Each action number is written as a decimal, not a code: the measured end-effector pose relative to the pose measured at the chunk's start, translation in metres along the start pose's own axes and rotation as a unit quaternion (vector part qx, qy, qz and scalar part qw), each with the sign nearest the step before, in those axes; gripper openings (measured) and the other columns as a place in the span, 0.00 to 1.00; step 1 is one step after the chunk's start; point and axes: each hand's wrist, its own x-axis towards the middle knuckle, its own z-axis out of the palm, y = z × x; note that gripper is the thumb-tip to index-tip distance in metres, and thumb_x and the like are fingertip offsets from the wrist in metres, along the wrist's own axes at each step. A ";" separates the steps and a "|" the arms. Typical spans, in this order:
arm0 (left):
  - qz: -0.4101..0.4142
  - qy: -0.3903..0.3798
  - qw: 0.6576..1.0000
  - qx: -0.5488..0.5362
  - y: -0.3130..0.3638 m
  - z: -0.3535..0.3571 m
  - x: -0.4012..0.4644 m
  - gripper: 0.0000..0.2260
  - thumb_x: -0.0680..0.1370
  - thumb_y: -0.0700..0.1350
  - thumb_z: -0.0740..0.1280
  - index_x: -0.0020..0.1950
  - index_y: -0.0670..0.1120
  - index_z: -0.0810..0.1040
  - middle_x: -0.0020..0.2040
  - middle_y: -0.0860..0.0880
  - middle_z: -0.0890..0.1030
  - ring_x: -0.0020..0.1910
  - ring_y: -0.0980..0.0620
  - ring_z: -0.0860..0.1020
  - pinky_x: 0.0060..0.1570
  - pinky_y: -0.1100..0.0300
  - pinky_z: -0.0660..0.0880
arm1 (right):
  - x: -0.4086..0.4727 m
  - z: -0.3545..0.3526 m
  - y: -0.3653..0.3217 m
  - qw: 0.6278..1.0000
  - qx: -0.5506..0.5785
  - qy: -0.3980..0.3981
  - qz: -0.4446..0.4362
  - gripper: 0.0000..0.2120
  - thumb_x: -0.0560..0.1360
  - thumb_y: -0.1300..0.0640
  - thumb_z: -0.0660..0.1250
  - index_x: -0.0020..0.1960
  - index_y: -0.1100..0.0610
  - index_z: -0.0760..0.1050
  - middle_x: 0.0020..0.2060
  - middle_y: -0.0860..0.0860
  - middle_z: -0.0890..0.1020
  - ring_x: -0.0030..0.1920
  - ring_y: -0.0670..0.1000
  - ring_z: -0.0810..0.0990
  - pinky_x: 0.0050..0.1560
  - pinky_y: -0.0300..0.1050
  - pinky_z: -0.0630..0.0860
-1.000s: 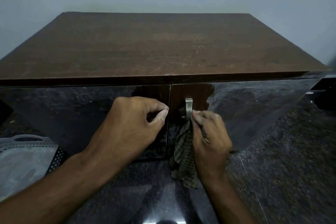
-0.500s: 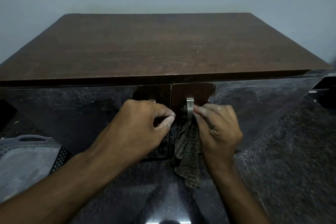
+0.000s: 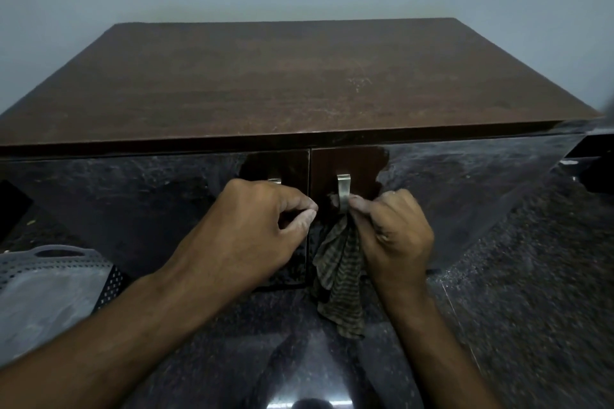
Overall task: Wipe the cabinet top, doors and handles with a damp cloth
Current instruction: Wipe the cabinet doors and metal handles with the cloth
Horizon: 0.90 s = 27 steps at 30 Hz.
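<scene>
A dark wooden cabinet with a brown top (image 3: 299,76) fills the view. Its two glossy doors meet at a centre seam. My right hand (image 3: 395,236) pinches a striped brown cloth (image 3: 339,279) against the metal handle of the right door (image 3: 343,191); the cloth hangs down below the handle. My left hand (image 3: 252,232) is curled over the left door's handle (image 3: 275,180), whose top alone shows above my knuckles. The left fingers are closed; the handle under them is hidden.
A pale grey perforated plastic basket (image 3: 50,279) stands at the lower left beside the cabinet. Dark speckled stone floor (image 3: 531,292) lies to the right and below. A plain grey wall rises behind the cabinet.
My right hand with the cloth has shifted slightly along the right handle. The left hand has stayed on the left handle. The view has moved a little.
</scene>
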 end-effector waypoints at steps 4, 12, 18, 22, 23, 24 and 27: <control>-0.020 0.006 1.000 -0.002 -0.002 -0.004 -0.001 0.06 0.75 0.48 0.71 0.50 0.53 0.86 0.45 0.60 0.85 0.45 0.68 0.80 0.44 0.79 0.72 | -0.014 -0.002 -0.003 0.999 -0.035 0.006 0.040 0.07 0.75 0.63 0.75 0.39 0.62 0.80 0.32 0.51 0.76 0.34 0.50 0.73 0.35 0.45 0.72; -0.017 0.011 1.000 0.007 -0.005 -0.006 -0.003 0.06 0.75 0.50 0.71 0.49 0.54 0.86 0.44 0.60 0.85 0.44 0.67 0.80 0.44 0.76 0.73 | -0.025 0.003 -0.038 0.997 -0.031 0.073 -0.004 0.08 0.74 0.63 0.74 0.37 0.63 0.80 0.30 0.53 0.76 0.33 0.54 0.73 0.38 0.50 0.69; -0.015 0.010 1.000 0.006 -0.007 -0.005 -0.003 0.06 0.74 0.49 0.72 0.50 0.55 0.85 0.43 0.60 0.85 0.43 0.67 0.80 0.43 0.74 0.76 | 0.004 0.024 -0.041 0.966 -0.212 0.130 -0.071 0.13 0.70 0.62 0.75 0.30 0.57 0.75 0.30 0.53 0.73 0.41 0.54 0.70 0.45 0.54 0.63; -0.013 0.015 1.000 0.003 -0.008 -0.007 -0.004 0.06 0.74 0.49 0.72 0.50 0.54 0.86 0.44 0.61 0.85 0.47 0.68 0.79 0.45 0.79 0.72 | -0.015 0.030 -0.041 0.970 -0.222 0.080 -0.062 0.11 0.68 0.63 0.75 0.32 0.57 0.75 0.33 0.53 0.72 0.43 0.54 0.67 0.37 0.60 0.71; -0.010 0.015 1.000 0.005 -0.008 -0.007 -0.004 0.06 0.74 0.49 0.72 0.49 0.54 0.86 0.44 0.61 0.85 0.48 0.67 0.79 0.44 0.79 0.72 | -0.013 0.031 -0.041 0.971 -0.217 0.077 -0.065 0.10 0.68 0.63 0.75 0.33 0.58 0.76 0.34 0.53 0.72 0.43 0.54 0.67 0.37 0.60 0.70; -0.008 0.013 1.000 0.007 -0.007 -0.007 -0.004 0.05 0.74 0.49 0.72 0.49 0.54 0.86 0.43 0.60 0.85 0.47 0.66 0.80 0.43 0.77 0.73 | -0.009 0.031 -0.042 0.972 -0.211 0.080 -0.067 0.08 0.69 0.63 0.74 0.33 0.58 0.77 0.34 0.53 0.72 0.43 0.54 0.67 0.38 0.60 0.69; -0.013 0.005 1.000 0.008 -0.007 -0.006 -0.003 0.05 0.75 0.50 0.71 0.49 0.55 0.85 0.42 0.60 0.85 0.43 0.66 0.81 0.42 0.72 0.76 | 0.009 0.028 -0.043 0.968 -0.210 0.116 -0.070 0.09 0.71 0.63 0.72 0.33 0.57 0.76 0.35 0.53 0.71 0.44 0.55 0.67 0.41 0.60 0.67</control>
